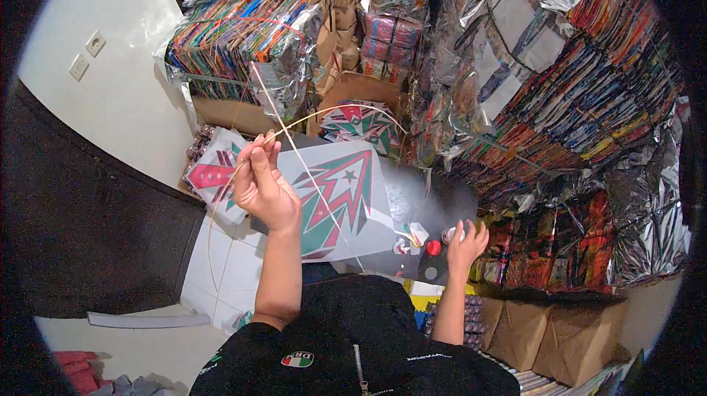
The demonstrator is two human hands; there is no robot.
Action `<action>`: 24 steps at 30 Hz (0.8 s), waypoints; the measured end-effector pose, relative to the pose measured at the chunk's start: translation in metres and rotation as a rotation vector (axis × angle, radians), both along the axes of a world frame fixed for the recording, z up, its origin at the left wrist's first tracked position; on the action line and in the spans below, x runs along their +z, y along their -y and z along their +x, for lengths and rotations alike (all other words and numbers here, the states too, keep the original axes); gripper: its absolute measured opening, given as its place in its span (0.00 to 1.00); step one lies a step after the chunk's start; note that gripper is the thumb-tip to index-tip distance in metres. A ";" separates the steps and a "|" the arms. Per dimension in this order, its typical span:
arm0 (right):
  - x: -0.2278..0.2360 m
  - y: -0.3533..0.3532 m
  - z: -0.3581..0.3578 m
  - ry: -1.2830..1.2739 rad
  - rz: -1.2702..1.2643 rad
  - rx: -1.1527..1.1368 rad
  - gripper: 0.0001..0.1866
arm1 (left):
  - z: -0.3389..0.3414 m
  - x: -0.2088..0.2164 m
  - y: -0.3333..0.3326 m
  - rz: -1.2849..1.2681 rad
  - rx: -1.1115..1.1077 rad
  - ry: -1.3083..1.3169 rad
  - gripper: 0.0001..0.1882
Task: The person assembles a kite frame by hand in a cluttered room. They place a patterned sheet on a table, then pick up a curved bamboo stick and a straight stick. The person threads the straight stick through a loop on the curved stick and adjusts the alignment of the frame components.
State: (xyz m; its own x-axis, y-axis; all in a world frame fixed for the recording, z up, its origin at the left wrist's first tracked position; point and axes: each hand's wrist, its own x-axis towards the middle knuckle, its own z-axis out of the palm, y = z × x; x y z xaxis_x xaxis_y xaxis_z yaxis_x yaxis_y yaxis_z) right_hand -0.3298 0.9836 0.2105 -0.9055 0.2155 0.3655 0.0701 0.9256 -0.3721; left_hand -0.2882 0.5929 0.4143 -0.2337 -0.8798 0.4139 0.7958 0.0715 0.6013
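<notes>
My left hand [259,179], raised over the work surface, pinches a frame of thin sticks. One stick is pale and straight [312,181]; the other bows in a long curve [331,107] on both sides of my fingers. Under them lies a translucent sheet [305,167] printed with a red, green and white star pattern. Over at the right edge of the dark table [449,201], my right hand [467,246] has its fingers around a small whitish container [451,235], mostly covered by them. Just left of it sits a red cap [433,248], beside small scraps [414,234].
An open cardboard box [368,86] with more patterned sheets stands behind the table. Tall bundles of colourful folded stock [574,101] crowd the right; another wrapped bundle [236,39] is at the back left. A white wall [96,101] and dark door panel [81,212] bound the left.
</notes>
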 end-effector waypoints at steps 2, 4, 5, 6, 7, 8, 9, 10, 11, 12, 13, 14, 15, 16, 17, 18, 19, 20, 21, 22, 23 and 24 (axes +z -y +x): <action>-0.014 -0.008 0.009 0.070 0.007 0.014 0.25 | -0.001 -0.004 0.002 0.008 -0.010 -0.006 0.07; -0.029 -0.012 0.014 0.095 0.030 0.007 0.26 | -0.003 -0.005 0.002 0.012 -0.017 -0.017 0.07; -0.034 -0.012 0.016 0.108 0.041 0.004 0.26 | -0.004 -0.004 0.001 0.013 -0.019 -0.018 0.07; -0.039 -0.013 0.016 0.123 0.033 -0.002 0.27 | -0.005 -0.003 0.000 0.014 -0.020 -0.020 0.07; -0.043 -0.014 0.014 0.131 0.016 -0.001 0.27 | -0.006 -0.003 -0.001 0.018 -0.027 -0.024 0.08; -0.046 -0.014 0.013 0.144 0.000 0.003 0.27 | -0.006 -0.004 0.000 0.023 -0.030 -0.025 0.08; -0.049 -0.014 0.012 0.157 -0.016 0.008 0.28 | -0.006 -0.005 -0.001 0.029 -0.033 -0.025 0.08; -0.051 -0.016 0.012 0.188 -0.008 0.002 0.28 | -0.006 -0.006 -0.002 0.040 -0.049 -0.027 0.08; -0.051 -0.016 0.011 0.218 -0.002 -0.005 0.28 | -0.006 -0.006 -0.003 0.032 -0.052 -0.025 0.08; -0.049 -0.015 0.011 0.247 0.005 -0.012 0.29 | -0.006 -0.006 -0.003 0.024 -0.055 -0.023 0.08; -0.051 -0.014 0.010 0.282 0.034 -0.013 0.29 | -0.005 -0.006 -0.003 0.015 -0.057 -0.021 0.08; -0.055 -0.016 0.010 0.316 0.066 -0.017 0.29 | -0.005 -0.007 -0.003 0.024 -0.056 -0.026 0.09; -0.058 -0.018 0.011 0.350 0.099 -0.021 0.29 | -0.005 -0.007 -0.003 0.024 -0.058 -0.029 0.09; -0.062 -0.019 0.011 0.365 0.089 -0.013 0.30 | -0.005 -0.007 -0.003 0.023 -0.059 -0.031 0.09; -0.068 -0.022 0.009 0.376 0.083 -0.006 0.30 | -0.005 -0.008 -0.004 0.026 -0.062 -0.036 0.09; -0.072 -0.024 0.009 0.391 0.076 0.002 0.30 | -0.005 -0.007 -0.003 0.028 -0.063 -0.037 0.09; -0.076 -0.028 0.009 0.388 0.070 0.010 0.30 | -0.005 -0.007 -0.003 0.019 -0.062 -0.034 0.08; -0.078 -0.030 0.008 0.386 0.064 0.017 0.30 | -0.005 -0.009 -0.002 0.010 -0.062 -0.031 0.08; -0.080 -0.031 0.007 0.383 0.058 0.023 0.30 | -0.005 -0.009 -0.002 0.001 -0.062 -0.028 0.08; -0.082 -0.033 0.006 0.382 0.047 0.029 0.30 | -0.004 -0.009 -0.002 0.012 -0.061 -0.019 0.08; -0.080 -0.034 0.004 0.380 0.034 0.032 0.30 | -0.004 -0.009 -0.003 0.010 -0.061 -0.016 0.08; -0.080 -0.035 0.003 0.377 0.021 0.035 0.30 | -0.004 -0.008 -0.004 0.008 -0.061 -0.012 0.08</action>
State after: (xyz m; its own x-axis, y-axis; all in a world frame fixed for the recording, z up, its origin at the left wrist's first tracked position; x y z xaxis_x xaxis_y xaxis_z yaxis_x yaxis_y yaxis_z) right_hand -0.3266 1.0185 0.1310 -0.9840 0.1777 0.0095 0.1662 0.9370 -0.3072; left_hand -0.2924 0.5965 0.4066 -0.2818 -0.8673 0.4105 0.8058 0.0183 0.5919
